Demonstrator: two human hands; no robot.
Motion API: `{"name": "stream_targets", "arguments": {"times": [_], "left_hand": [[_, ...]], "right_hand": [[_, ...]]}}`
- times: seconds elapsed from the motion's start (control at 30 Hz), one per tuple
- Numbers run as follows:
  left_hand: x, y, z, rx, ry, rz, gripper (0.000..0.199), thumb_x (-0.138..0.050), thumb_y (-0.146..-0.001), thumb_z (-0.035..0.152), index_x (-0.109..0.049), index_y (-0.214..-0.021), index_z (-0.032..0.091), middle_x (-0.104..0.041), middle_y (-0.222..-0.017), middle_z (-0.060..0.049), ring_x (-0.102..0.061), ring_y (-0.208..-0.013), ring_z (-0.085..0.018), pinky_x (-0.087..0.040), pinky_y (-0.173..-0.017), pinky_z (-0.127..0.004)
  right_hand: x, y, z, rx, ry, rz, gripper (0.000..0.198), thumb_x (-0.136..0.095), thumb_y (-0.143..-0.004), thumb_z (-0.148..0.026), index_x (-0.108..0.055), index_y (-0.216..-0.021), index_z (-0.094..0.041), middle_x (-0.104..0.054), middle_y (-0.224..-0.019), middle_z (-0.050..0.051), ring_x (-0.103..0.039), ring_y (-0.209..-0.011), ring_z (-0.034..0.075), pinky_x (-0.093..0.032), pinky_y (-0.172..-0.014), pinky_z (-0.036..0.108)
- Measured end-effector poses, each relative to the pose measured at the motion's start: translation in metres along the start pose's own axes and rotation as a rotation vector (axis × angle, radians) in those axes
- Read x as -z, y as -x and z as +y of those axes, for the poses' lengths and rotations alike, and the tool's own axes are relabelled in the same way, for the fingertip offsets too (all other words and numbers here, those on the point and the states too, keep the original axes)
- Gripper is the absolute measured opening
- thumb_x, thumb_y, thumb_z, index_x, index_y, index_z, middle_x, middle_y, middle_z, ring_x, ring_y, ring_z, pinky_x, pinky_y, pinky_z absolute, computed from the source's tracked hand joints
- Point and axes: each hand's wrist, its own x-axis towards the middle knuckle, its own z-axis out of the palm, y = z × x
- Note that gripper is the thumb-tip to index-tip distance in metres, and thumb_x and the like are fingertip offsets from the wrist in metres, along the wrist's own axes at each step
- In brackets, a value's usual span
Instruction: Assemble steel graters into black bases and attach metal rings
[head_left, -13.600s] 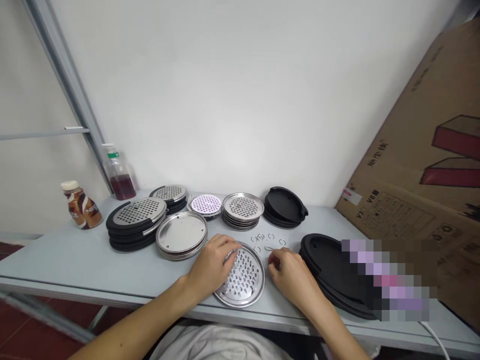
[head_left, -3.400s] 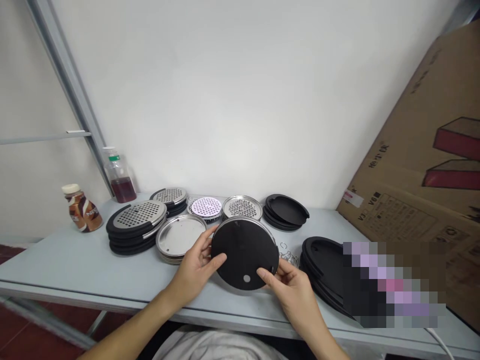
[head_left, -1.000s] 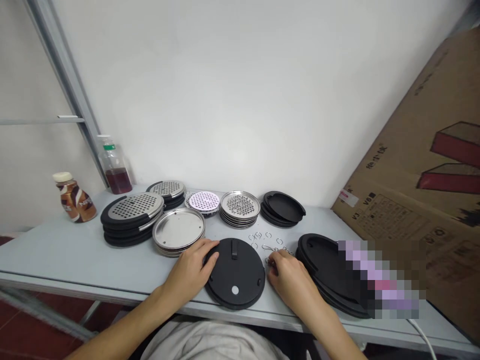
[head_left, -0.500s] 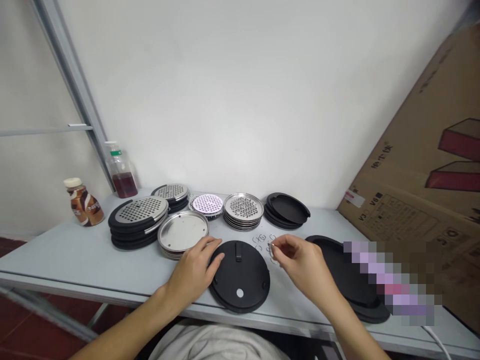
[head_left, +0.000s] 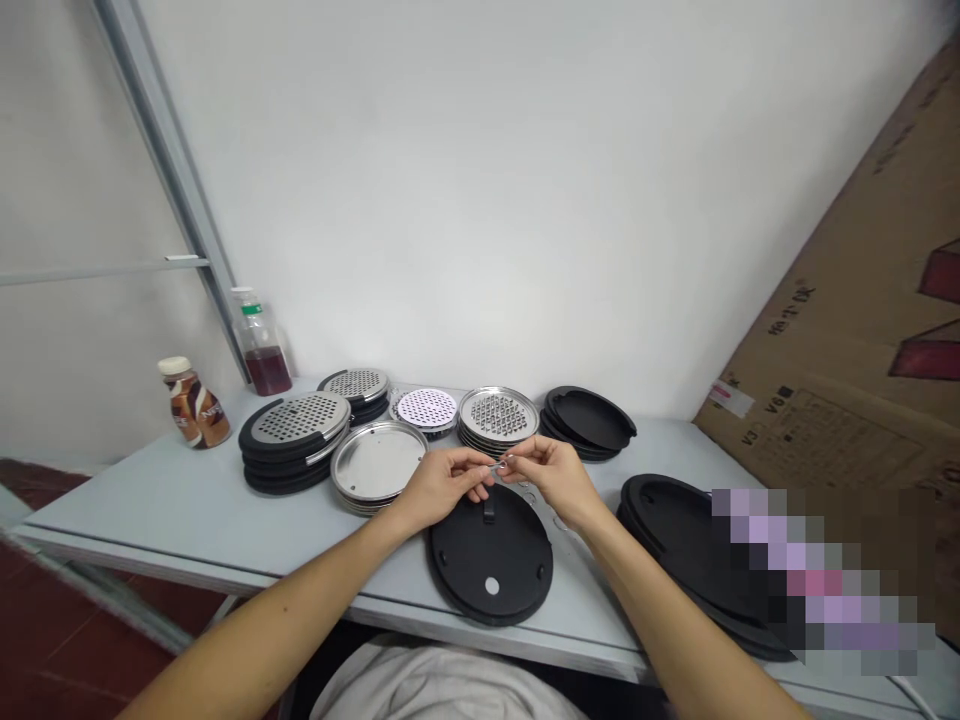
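Above the far edge of a round black disc (head_left: 491, 560), my two hands meet around a small metal ring (head_left: 501, 464). My left hand (head_left: 450, 485) pinches it from the left, and my right hand (head_left: 551, 478) pinches it from the right. The fingertips partly hide it. The disc lies on the table with a small black tab (head_left: 489, 510) at its far side and a white dot near its front. Several loose metal rings (head_left: 528, 496) lie behind it, partly covered by my right hand.
Left of the disc are stacked plain metal plates (head_left: 375, 460) and black-rimmed graters (head_left: 292, 440). Behind are metal grater plates (head_left: 498, 412) and black dishes (head_left: 589, 420). Larger black trays (head_left: 660, 530), partly blurred, lie right. Two bottles (head_left: 193, 405) and a cardboard box (head_left: 825, 350) flank the table.
My right hand has lifted from the loose rings and moved left with one. My left hand has left the disc's edge and closed on the ring too. The view has shifted slightly.
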Motion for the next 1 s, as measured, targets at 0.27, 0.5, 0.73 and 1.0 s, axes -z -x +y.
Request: {"name": "stream_targets", "arguments": {"times": [0.27,0.5,0.73,1.0], "left_hand": [[-0.004,0.008,-0.006,-0.075,-0.165,0.15,0.024,-0.061,-0.09,0.035,-0.073,-0.101,0.017,-0.076,-0.085,-0.006,-0.072,-0.073,-0.019,-0.058,-0.066,-0.028],[-0.005,0.009,-0.008,-0.181,-0.351,0.187,0.016,-0.062,-0.088,0.023,-0.075,-0.097,0.021,-0.076,-0.091,-0.005,-0.071,-0.083,-0.02,-0.055,-0.078,-0.032],[-0.004,0.01,-0.007,-0.238,-0.482,0.183,0.019,-0.061,-0.085,0.012,-0.077,-0.092,0.021,-0.076,-0.091,-0.005,-0.069,-0.086,-0.021,-0.053,-0.08,-0.033],[-0.004,0.011,-0.006,-0.239,-0.556,0.178,0.021,-0.06,-0.084,0.009,-0.076,-0.093,0.021,-0.076,-0.088,-0.004,-0.069,-0.081,-0.02,-0.053,-0.076,-0.031]], "right_hand": [[-0.001,0.004,0.006,0.035,0.19,-0.107,0.026,-0.074,-0.069,-0.033,-0.072,-0.087,-0.014,-0.073,-0.077,0.004,-0.067,-0.066,0.016,-0.056,-0.064,0.03],[-0.001,0.005,0.015,0.2,0.532,0.0,0.015,-0.064,-0.077,-0.025,-0.076,-0.084,-0.018,-0.075,-0.075,0.004,-0.067,-0.07,0.019,-0.052,-0.068,0.031],[-0.004,0.015,0.018,0.333,0.729,0.009,0.02,-0.059,-0.08,-0.016,-0.077,-0.086,-0.021,-0.078,-0.087,0.006,-0.07,-0.083,0.022,-0.052,-0.079,0.035],[-0.005,0.019,0.026,0.434,0.82,0.017,0.028,-0.054,-0.079,-0.006,-0.076,-0.088,-0.023,-0.076,-0.091,0.004,-0.069,-0.088,0.02,-0.051,-0.085,0.034]]}}
